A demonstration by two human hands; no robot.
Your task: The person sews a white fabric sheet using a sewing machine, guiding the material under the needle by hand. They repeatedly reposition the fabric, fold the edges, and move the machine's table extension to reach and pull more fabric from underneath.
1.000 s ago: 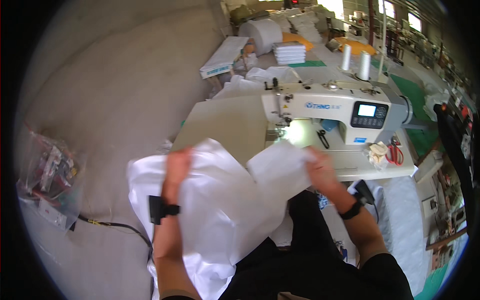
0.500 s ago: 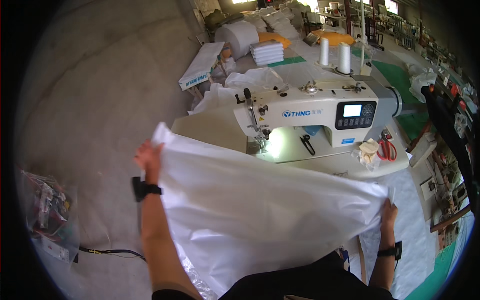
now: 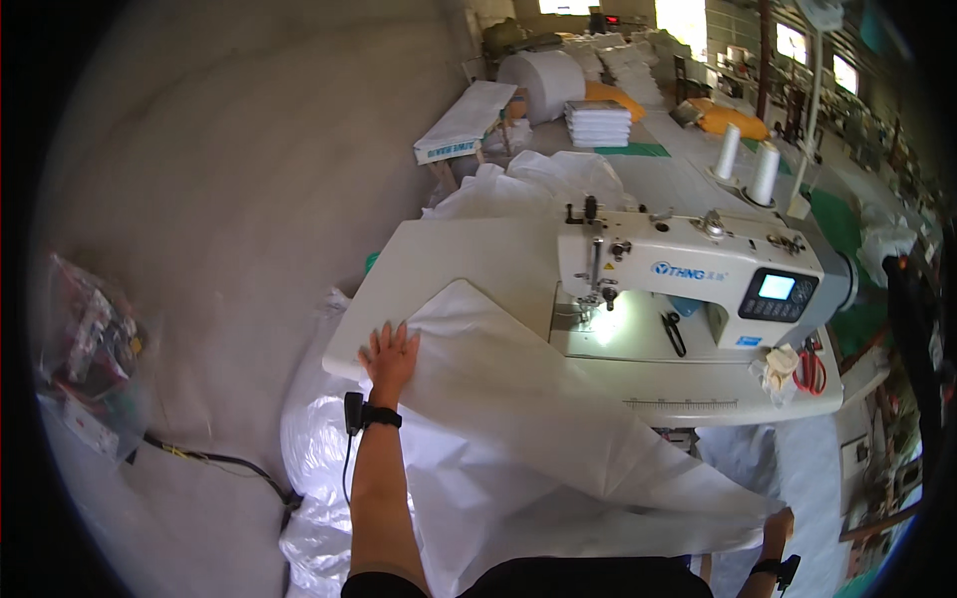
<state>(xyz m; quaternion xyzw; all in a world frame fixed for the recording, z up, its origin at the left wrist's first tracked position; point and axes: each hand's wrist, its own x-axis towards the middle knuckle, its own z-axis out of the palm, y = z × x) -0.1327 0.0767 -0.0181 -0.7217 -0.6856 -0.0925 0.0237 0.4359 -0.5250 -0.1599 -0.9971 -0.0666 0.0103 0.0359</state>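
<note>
A large, thin white sheet (image 3: 528,439) drapes over the near edge of the sewing table (image 3: 478,249) and down across my lap. On its left edge lies my left hand (image 3: 391,359), flat against the table with its fingers spread. My right hand (image 3: 778,526), low at the right, is closed on the sheet's other corner and draws it out taut; its fingers are partly hidden. The white sewing machine (image 3: 688,264) stands beyond the sheet. Its lamp lights the needle area, and the sheet's upper edge lies left of and below the needle.
Black thread snips (image 3: 674,334) and red-handled scissors (image 3: 810,371) lie on the machine bed. Thread cones (image 3: 764,174) stand behind the machine. Crumpled clear plastic (image 3: 314,478) hangs below the table's left side. A bag of scraps (image 3: 95,349) and a black cable (image 3: 214,460) are farther left.
My left hand has come down from holding up the sheet's corner to lying flat on it. The right hand has moved lower, keeping its hold. The view has shifted, too.
</note>
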